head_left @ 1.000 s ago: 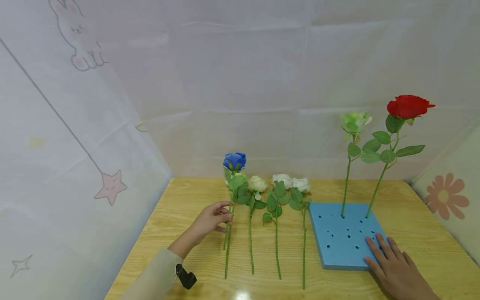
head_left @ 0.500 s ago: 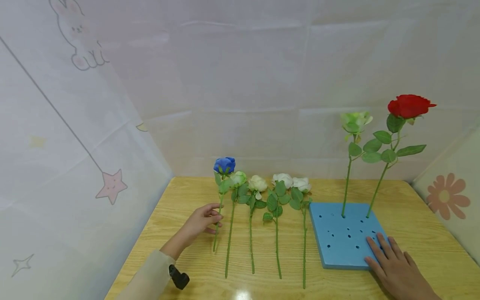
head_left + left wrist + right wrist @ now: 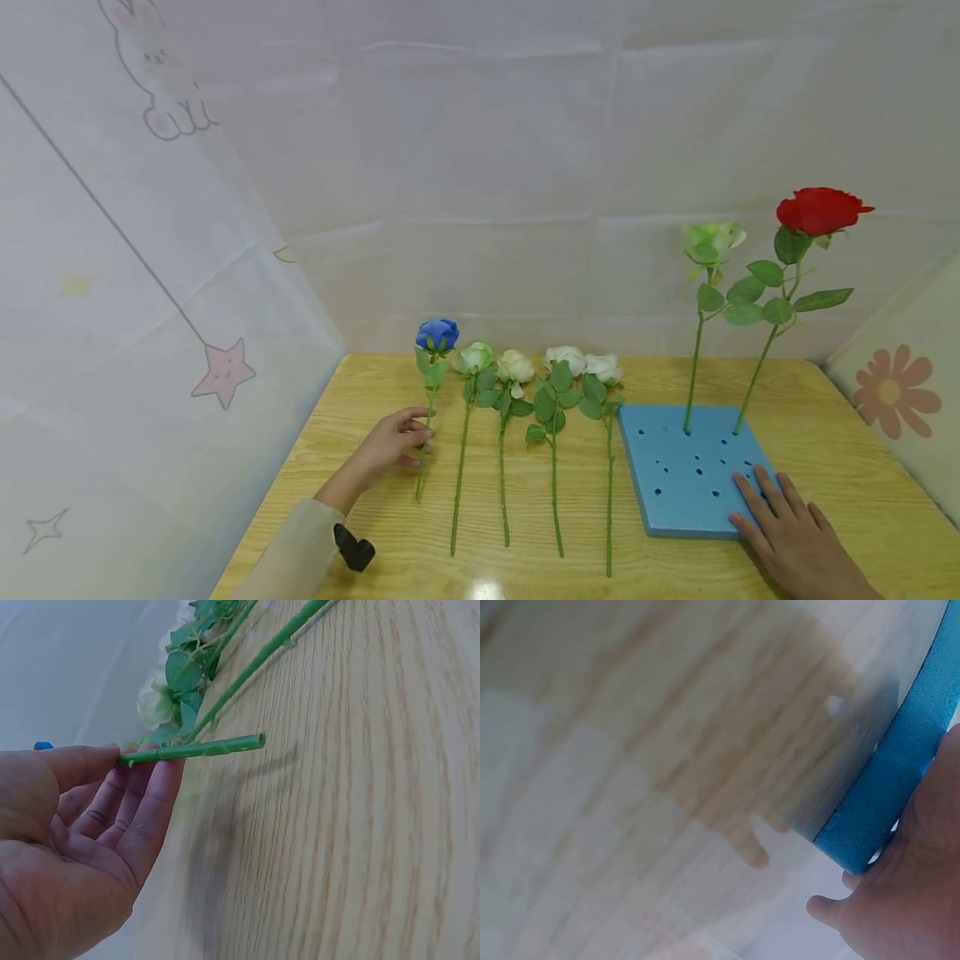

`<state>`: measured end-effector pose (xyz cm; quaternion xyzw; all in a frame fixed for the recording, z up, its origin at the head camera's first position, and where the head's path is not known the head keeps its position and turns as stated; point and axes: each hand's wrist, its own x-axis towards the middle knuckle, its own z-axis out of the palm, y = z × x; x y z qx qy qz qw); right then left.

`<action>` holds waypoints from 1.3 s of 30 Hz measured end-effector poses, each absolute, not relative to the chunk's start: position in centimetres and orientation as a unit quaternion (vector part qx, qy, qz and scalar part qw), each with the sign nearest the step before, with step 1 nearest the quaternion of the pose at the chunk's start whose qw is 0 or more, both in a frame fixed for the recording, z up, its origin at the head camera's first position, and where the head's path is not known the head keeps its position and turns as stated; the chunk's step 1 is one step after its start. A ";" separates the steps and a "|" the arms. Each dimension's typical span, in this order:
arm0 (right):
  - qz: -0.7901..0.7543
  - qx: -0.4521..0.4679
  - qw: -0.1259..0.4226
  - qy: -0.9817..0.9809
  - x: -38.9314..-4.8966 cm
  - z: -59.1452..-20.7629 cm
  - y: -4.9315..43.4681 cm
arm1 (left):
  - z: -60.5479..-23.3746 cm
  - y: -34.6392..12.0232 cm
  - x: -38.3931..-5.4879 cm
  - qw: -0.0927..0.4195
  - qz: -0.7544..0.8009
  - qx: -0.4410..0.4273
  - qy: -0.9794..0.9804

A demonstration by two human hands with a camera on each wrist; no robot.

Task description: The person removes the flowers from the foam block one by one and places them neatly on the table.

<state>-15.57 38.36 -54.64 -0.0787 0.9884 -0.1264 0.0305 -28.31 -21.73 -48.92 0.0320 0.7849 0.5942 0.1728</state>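
Note:
A blue artificial rose (image 3: 437,335) is pinched by its green stem (image 3: 202,748) between the thumb and fingers of my left hand (image 3: 393,439). In the left wrist view the stem's cut end stands a little off the table and casts a shadow. My right hand (image 3: 798,533) rests with spread, straight fingers on the front right corner of a blue foam block (image 3: 678,508) with several holes. A red rose (image 3: 821,212) and a pale green rose (image 3: 711,243) stand upright in holes along the block's back.
Right of the blue rose, a green-white rose (image 3: 474,358), a cream rose (image 3: 515,367) and two white roses (image 3: 565,361) lie in a row, stems toward me. The wooden table (image 3: 330,400) meets a pale cloth backdrop (image 3: 480,167) behind.
My left hand has carried the blue rose leftward and lower, away from the green-white rose that it overlapped earlier. The right hand stays on the foam block.

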 end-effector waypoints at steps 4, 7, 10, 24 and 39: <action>-0.122 -0.080 0.027 0.989 -15.6 -54.6 38.4 | -49.1 -22.0 -28.6 0.170 0.592 0.024 0.787; -0.122 -0.080 0.027 0.989 -15.5 -54.6 38.4 | -49.3 -22.2 -28.7 0.168 0.592 0.016 0.788; -0.124 -0.079 0.027 0.989 -15.4 -54.7 38.4 | -49.4 -22.3 -28.8 0.168 0.592 0.007 0.788; -0.134 -0.075 0.033 0.988 -15.5 -54.8 38.5 | -50.4 -22.7 -29.3 0.197 0.583 -0.023 0.788; -0.129 -0.081 0.031 0.988 -15.4 -54.8 38.5 | -50.5 -22.7 -29.7 0.206 0.565 -0.033 0.798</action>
